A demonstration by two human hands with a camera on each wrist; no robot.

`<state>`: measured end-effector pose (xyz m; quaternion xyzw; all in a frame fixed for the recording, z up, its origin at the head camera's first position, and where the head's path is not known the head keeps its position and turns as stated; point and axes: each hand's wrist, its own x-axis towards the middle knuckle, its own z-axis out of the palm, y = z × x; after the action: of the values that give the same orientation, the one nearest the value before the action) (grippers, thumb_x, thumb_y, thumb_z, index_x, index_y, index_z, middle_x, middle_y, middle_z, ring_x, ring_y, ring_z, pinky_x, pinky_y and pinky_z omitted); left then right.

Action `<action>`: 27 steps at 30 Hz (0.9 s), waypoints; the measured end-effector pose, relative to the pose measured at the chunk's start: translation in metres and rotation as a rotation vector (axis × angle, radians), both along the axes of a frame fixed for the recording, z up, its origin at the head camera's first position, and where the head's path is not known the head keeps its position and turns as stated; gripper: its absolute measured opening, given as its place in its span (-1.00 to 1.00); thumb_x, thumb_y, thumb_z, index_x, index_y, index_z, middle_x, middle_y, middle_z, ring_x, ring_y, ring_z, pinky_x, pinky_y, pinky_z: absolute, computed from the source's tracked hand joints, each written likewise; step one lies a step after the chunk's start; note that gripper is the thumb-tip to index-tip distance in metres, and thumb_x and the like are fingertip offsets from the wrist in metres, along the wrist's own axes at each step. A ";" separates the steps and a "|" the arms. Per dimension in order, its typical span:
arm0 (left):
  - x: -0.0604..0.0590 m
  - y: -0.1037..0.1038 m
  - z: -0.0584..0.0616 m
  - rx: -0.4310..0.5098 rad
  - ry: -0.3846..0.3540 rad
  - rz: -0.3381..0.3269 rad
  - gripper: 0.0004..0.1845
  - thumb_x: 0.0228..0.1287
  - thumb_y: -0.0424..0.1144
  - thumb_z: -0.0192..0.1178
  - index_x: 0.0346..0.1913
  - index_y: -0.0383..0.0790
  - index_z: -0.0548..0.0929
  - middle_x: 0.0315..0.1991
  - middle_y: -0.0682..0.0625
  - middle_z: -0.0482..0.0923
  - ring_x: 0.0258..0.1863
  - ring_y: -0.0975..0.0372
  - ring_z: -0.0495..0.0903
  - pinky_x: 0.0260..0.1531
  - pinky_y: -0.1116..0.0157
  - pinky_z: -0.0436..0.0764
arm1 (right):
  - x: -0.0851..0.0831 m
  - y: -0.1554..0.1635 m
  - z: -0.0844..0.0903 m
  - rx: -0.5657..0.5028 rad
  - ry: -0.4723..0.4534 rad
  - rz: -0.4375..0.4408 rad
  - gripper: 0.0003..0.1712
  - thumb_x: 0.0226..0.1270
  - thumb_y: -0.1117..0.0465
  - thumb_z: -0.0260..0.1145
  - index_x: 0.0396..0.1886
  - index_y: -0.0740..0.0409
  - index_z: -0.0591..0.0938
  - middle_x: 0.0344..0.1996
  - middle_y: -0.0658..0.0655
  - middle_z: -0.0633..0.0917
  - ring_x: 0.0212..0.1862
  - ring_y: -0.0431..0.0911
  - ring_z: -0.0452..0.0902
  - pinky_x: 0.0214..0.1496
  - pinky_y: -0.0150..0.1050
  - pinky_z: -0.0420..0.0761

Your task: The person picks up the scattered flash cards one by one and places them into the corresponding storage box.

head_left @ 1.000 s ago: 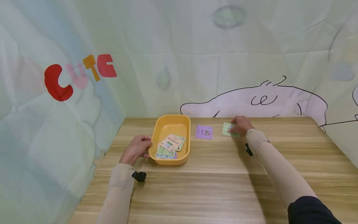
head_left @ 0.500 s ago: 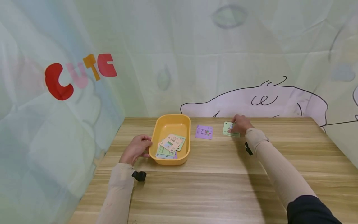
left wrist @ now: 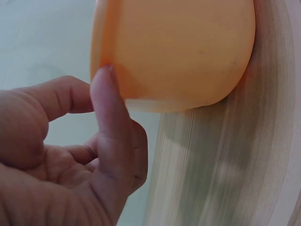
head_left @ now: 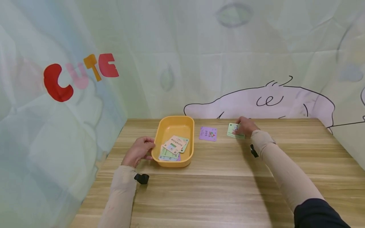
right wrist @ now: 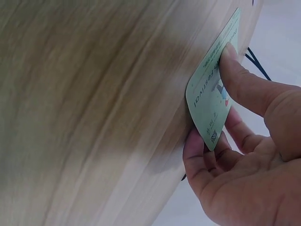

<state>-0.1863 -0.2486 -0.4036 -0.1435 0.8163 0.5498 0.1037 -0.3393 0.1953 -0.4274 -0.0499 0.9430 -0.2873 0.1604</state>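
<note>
A yellow plastic bin (head_left: 174, 164) stands on the table, and my left hand (head_left: 138, 152) grips its near left corner. In the left wrist view the thumb and a bent finger meet at the bin wall (left wrist: 183, 52). At the table's far side my right hand (head_left: 247, 127) pinches a green picture card (head_left: 231, 127). The right wrist view shows the thumb on that card's (right wrist: 204, 101) printed face and fingers at its lower edge; the word "Festival" can be read. Between bin and right hand lies a purple card (head_left: 204, 133) marked "park".
Several cards lie overlapping inside the bin, a peach "sunshine" card (head_left: 174, 144) on top. The wooden table (head_left: 216, 190) ends at a printed cloth backdrop (head_left: 148, 79) behind and on the left.
Both hands stay where they were, the left on the bin and the right on the green card. The head view has shifted very slightly.
</note>
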 end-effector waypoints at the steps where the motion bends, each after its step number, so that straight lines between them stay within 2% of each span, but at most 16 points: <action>1: 0.000 0.000 0.000 0.000 0.000 -0.001 -0.68 0.54 -0.28 0.06 0.21 -0.37 0.47 0.00 -0.21 0.51 -0.21 0.13 0.60 -0.37 0.22 0.78 | 0.000 0.000 -0.001 -0.001 0.004 0.006 -0.41 0.33 0.20 0.44 0.22 0.34 0.42 0.17 0.42 0.49 0.08 0.20 0.39 0.19 0.07 0.48; 9: 0.001 0.000 0.001 0.003 -0.001 0.003 -0.68 0.53 -0.29 0.06 0.21 -0.38 0.47 0.01 -0.21 0.51 -0.20 0.13 0.59 -0.41 0.26 0.76 | 0.001 0.002 -0.005 -0.043 0.058 0.028 -0.44 0.30 0.24 0.46 0.19 0.33 0.43 0.17 0.40 0.49 0.08 0.20 0.38 0.23 0.10 0.45; 15: 0.001 -0.001 0.000 0.002 0.001 0.004 -0.69 0.53 -0.29 0.06 0.20 -0.37 0.47 0.01 -0.21 0.51 -0.19 0.13 0.59 -0.43 0.27 0.76 | 0.003 0.002 -0.005 -0.070 0.044 -0.009 -0.46 0.35 0.30 0.39 0.26 0.30 0.43 0.34 0.43 0.38 0.21 0.24 0.34 0.38 0.19 0.39; 27: 0.000 -0.001 0.000 -0.001 -0.012 0.004 -0.69 0.52 -0.28 0.07 0.20 -0.35 0.47 0.03 -0.21 0.49 -0.17 0.11 0.57 -0.44 0.29 0.76 | 0.008 0.000 -0.009 -0.164 0.071 -0.043 -0.53 0.42 0.33 0.31 0.28 0.24 0.45 0.39 0.42 0.35 0.33 0.28 0.28 0.45 0.25 0.31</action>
<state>-0.1862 -0.2491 -0.4035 -0.1484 0.8157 0.5487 0.1074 -0.3311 0.1954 -0.4362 -0.0525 0.9223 -0.3650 0.1160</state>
